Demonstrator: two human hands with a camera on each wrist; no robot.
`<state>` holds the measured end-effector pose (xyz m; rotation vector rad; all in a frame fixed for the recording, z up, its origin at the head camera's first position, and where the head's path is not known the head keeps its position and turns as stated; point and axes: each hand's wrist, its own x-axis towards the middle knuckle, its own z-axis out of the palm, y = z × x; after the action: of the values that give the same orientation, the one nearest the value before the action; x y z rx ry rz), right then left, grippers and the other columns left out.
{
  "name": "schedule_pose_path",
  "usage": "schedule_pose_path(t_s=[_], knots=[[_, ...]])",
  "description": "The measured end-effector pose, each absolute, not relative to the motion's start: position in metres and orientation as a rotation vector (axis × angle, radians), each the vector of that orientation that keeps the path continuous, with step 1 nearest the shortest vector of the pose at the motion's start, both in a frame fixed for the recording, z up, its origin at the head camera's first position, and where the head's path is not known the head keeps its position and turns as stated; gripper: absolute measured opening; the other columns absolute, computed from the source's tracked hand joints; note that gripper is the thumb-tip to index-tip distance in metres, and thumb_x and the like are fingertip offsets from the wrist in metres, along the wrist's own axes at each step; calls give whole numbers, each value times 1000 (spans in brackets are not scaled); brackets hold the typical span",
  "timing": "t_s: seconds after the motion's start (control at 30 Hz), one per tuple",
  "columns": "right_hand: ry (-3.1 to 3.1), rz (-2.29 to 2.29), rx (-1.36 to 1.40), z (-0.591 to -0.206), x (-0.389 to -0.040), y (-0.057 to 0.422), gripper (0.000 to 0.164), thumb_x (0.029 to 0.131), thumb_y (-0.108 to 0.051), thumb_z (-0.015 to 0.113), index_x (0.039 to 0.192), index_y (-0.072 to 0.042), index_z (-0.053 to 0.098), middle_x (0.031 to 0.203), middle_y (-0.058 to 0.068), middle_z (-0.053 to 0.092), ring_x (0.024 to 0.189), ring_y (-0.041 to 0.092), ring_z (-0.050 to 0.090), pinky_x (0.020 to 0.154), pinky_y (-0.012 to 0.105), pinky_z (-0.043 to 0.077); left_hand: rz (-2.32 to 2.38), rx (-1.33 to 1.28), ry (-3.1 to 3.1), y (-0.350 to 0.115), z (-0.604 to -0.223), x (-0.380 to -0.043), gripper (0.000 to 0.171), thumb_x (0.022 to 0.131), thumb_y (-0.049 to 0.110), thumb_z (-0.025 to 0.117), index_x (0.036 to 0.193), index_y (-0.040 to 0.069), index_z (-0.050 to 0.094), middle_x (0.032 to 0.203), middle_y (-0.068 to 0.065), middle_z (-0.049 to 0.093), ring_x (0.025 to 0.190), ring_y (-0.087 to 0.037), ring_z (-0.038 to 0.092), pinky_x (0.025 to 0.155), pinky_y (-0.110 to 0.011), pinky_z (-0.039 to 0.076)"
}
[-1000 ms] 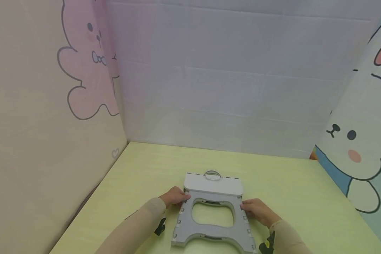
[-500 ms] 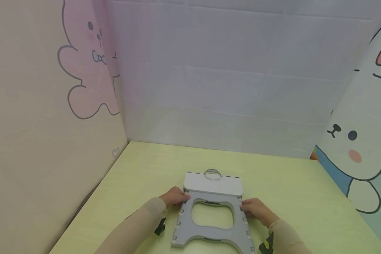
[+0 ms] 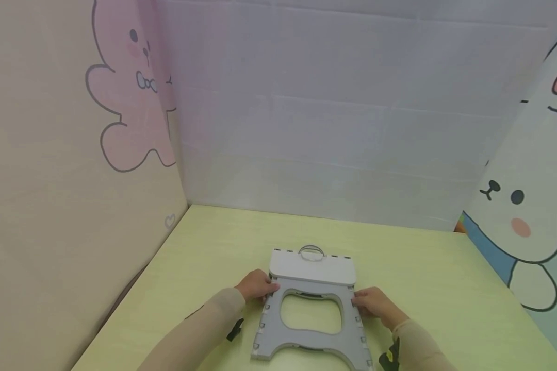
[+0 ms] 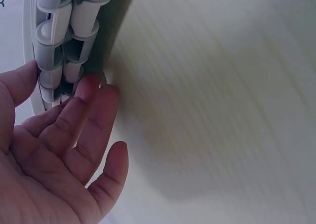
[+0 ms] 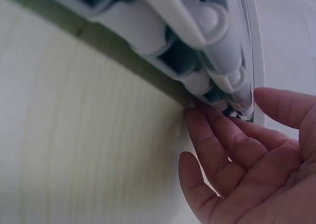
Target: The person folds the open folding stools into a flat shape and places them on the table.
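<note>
A folded step stool [image 3: 306, 338] lies flat, grey with a large opening and a white panel [image 3: 312, 269] across its far end. A small loop handle [image 3: 311, 247] sticks out beyond that panel. My left hand [image 3: 256, 285] grips its left side, thumb on top and fingers along the hinged edge. On the opposite side, my right hand [image 3: 375, 304] pinches the edge the same way. Close up, the left wrist view shows the white and grey hinge knuckles [image 4: 52, 51] beside the fingers; the right wrist view shows similar hinges [image 5: 212, 46]. The stool's near end is cut off.
A pale yellow table [image 3: 223, 237] holds the stool. Behind it hangs a plain whitish backdrop [image 3: 334, 129]. Printed cloth walls stand at both sides, with a pink bear [image 3: 134, 118] on the left and a white rabbit [image 3: 534, 206] on the right.
</note>
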<state>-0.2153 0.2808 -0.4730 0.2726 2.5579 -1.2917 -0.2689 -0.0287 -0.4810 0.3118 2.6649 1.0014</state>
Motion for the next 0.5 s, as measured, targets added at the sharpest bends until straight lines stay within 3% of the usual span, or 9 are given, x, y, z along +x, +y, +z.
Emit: schedule_pose_path(t_s=[0.17,0.3,0.43,0.5], knots=[[2578,-1306,252,-473,-217,288,36,87,-14,59,113,11,62,93,16,70,82,23,65,75,41,53,926,344,2717,-35,-481,-272,42,91,30,64,56,9,56,48,4,43,46,-10,36,45,-23,28],[2671,-1246,148,-469,-218,296,38,90,-14,55,117,12,59,96,20,69,86,31,66,78,47,52,844,353,2825,-40,-478,-275,37,91,31,62,62,9,61,53,4,44,51,-11,40,47,-25,30],[2857,-1105,-22,-466,-217,305,36,91,-11,53,116,14,59,105,26,66,97,40,62,86,52,48,720,433,2961,-46,-471,-276,25,90,28,62,84,6,71,77,-3,66,70,-20,60,62,-34,47],[2945,-1028,-102,-465,-216,309,34,92,-10,53,116,14,59,109,29,64,101,44,60,88,54,46,650,492,3022,-50,-470,-277,26,89,28,63,100,5,72,95,-8,71,86,-26,65,75,-41,50]])
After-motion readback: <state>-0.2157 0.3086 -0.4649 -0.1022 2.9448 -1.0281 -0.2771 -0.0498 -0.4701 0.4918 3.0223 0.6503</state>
